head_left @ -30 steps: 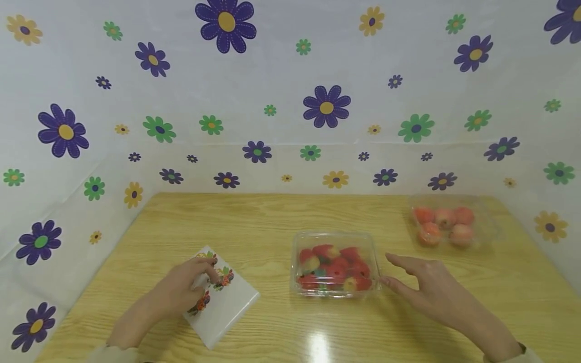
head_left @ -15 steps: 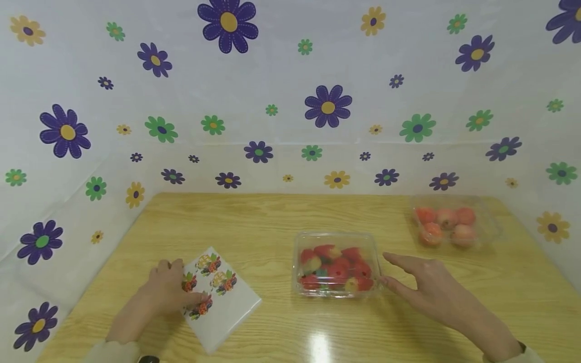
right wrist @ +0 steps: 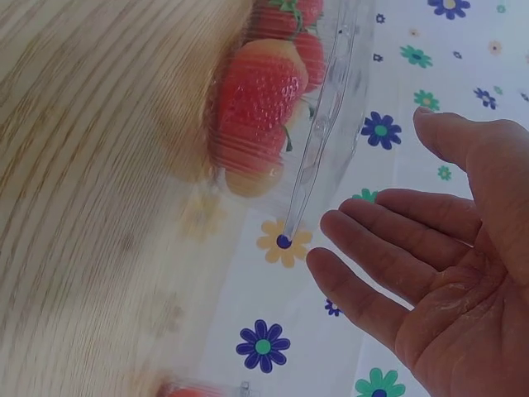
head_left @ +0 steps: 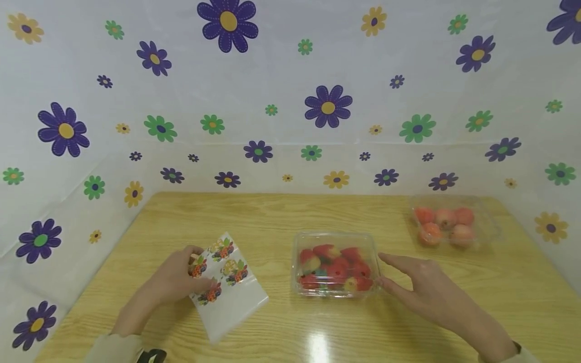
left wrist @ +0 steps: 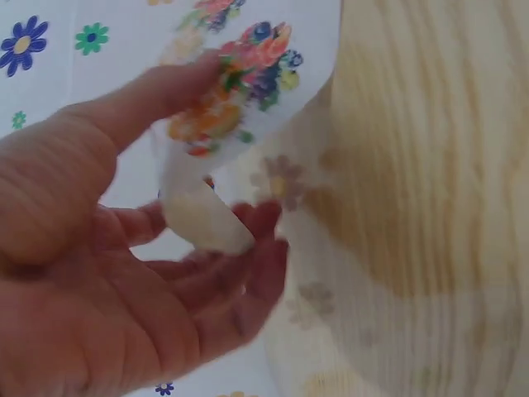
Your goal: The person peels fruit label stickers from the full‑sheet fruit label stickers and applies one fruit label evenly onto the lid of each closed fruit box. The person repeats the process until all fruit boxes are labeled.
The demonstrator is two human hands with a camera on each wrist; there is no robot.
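Note:
My left hand (head_left: 168, 280) pinches the left edge of a white sheet (head_left: 238, 307) printed with colourful fruit clusters, thumb on top and fingers beneath. The sheet is tilted, and in the left wrist view its held edge (left wrist: 202, 219) curls between thumb and fingers. To its right stands a lidded clear plastic box (head_left: 336, 293) holding red strawberries (head_left: 337, 269). My right hand (head_left: 428, 287) is at the box's right side, thumb and forefinger extended towards it. In the right wrist view the right fingers (right wrist: 372, 248) are relaxed and grip nothing, beside the box's edge.
Farther back on the right, another clear plastic box (head_left: 490, 222) holds several pinkish-red round fruits (head_left: 446, 219). Both boxes stand on a wood-grain table (head_left: 254, 217). A white flower-print sheet (head_left: 272, 70) encloses the table at the back and sides.
The left hand has gone from over the printed sheet to its left edge, gripped it and shifted it up and right. The right hand stays nearly still by the strawberry box.

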